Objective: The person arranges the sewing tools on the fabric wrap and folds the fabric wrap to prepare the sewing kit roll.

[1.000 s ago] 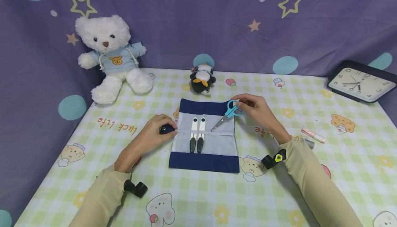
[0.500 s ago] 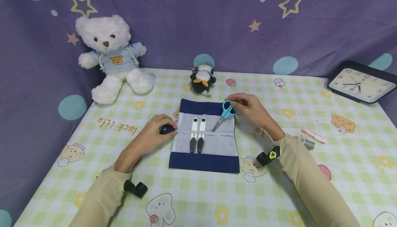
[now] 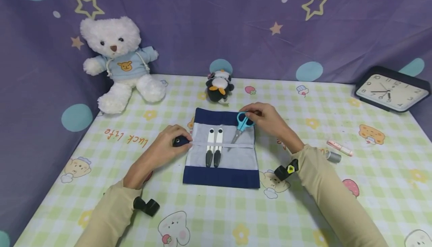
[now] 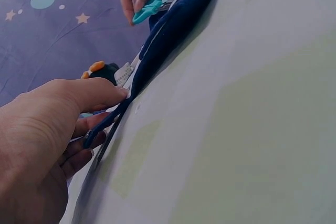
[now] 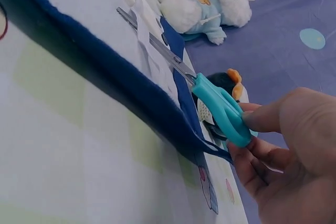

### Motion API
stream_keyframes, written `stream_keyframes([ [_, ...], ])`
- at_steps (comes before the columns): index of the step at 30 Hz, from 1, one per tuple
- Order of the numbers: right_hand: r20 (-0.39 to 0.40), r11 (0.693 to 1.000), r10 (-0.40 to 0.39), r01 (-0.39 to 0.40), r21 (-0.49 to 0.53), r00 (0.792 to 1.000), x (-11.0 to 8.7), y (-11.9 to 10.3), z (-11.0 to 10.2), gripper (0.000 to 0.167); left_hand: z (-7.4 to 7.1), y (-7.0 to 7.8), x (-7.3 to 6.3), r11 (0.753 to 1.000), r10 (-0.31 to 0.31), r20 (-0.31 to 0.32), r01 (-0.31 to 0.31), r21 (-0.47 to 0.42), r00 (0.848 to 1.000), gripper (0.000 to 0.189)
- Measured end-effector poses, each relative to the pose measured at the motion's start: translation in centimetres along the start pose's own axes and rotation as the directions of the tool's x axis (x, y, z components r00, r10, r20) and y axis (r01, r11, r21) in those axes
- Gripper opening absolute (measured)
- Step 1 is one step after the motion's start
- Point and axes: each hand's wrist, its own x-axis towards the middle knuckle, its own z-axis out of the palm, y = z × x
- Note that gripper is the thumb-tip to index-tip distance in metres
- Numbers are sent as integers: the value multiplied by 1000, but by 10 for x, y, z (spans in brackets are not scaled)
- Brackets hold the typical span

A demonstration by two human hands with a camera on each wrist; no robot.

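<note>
A navy tool roll (image 3: 221, 176) with a grey lining lies unfolded on the table. My left hand (image 3: 170, 142) pinches its left edge, where a navy snap tab (image 3: 181, 140) sticks out between the fingers. My right hand (image 3: 264, 117) holds small scissors (image 5: 218, 106) by their turquoise handles, above the roll's upper right part. Their blades point down and left, and the tips pass under the pale elastic band (image 3: 241, 145). Left of the scissors, two slim white tools with black ends (image 3: 210, 147) lie side by side under the same band.
Behind the roll lies a penguin plush (image 3: 219, 85). A white teddy bear (image 3: 123, 67) sits at the back left, and a black-framed clock (image 3: 391, 91) stands at the back right. A pink-and-white stick (image 3: 339, 148) and a grey cylinder (image 3: 333, 157) lie by the right forearm.
My right hand has moved left with the scissors, which now stand steeper. Their tips have slid down past the band. The left hand keeps its hold on the roll's edge.
</note>
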Motion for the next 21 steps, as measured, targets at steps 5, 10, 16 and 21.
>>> stream_keyframes([
  [5,7,996,-49,50,-76,999,0,-4,6,22,0,0,0,1000,3,-3,-3,-2,1000,10],
  [10,36,983,-112,116,-144,993,2,-8,12,20,0,1,0,1000,8,-7,-8,1,1000,10],
  [16,75,979,-117,127,-159,990,3,-12,17,20,0,1,-1,1000,0,-3,0,-5,1000,10],
  [21,98,972,-137,153,-179,986,2,-15,20,21,-1,1,-1,1000,7,-3,-7,0,1000,11],
])
